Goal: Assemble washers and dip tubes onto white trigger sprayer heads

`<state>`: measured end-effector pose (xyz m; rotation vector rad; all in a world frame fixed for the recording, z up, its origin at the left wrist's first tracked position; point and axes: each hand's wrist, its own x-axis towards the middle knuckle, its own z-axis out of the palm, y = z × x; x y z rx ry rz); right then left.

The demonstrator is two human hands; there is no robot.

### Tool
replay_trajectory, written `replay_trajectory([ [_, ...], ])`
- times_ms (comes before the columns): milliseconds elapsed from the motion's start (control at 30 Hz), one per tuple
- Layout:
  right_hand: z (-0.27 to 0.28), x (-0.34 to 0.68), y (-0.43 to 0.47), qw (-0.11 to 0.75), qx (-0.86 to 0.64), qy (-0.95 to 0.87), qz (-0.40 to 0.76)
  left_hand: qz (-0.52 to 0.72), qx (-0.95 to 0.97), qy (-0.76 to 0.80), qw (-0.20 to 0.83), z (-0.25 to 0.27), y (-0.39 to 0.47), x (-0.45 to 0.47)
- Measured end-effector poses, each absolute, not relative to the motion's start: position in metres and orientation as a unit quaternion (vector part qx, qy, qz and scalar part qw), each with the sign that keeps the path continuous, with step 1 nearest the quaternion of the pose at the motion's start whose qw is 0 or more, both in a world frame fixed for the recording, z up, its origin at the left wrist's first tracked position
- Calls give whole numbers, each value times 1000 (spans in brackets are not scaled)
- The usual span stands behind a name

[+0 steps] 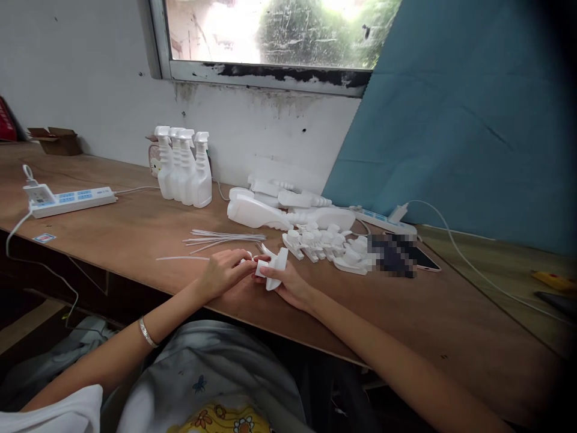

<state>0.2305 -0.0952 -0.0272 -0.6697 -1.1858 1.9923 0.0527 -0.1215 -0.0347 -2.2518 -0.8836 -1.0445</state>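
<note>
The right hand (291,287) has its fingers closed around a spray head (278,269), near the table's (383,319) near edge. The left hand (223,273) meets it from the left, fingers drawn together and apparently pinching a thin tube (180,258) that sticks out leftward. The tube's other end is hidden, so whether it touches the spray head cannot be told. Pressed in at a slant, the tube could bend or slide through the fingers, being slim and seemingly flexible. A slack right hold could let the spray head twist or drop, perhaps over that near edge. Loose tubes (220,236) lie just beyond the left hand, where a careless sweep could scatter them; the heaped heads (318,242) to the right could be knocked likewise.
</note>
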Motion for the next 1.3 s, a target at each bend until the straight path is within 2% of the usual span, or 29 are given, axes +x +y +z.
replay_trajectory([
  [233, -27, 230, -94, 349, -282, -454, 770, -396, -825, -321, 244, -32, -123, 54],
  [700, -28, 233, -91, 305, -267, -493, 770, -396, -819, -292, 296, -33, -123, 52],
  [1300, -25, 232, -94, 331, -272, -482, 765, -398, -813, -324, 276, -34, -123, 54],
])
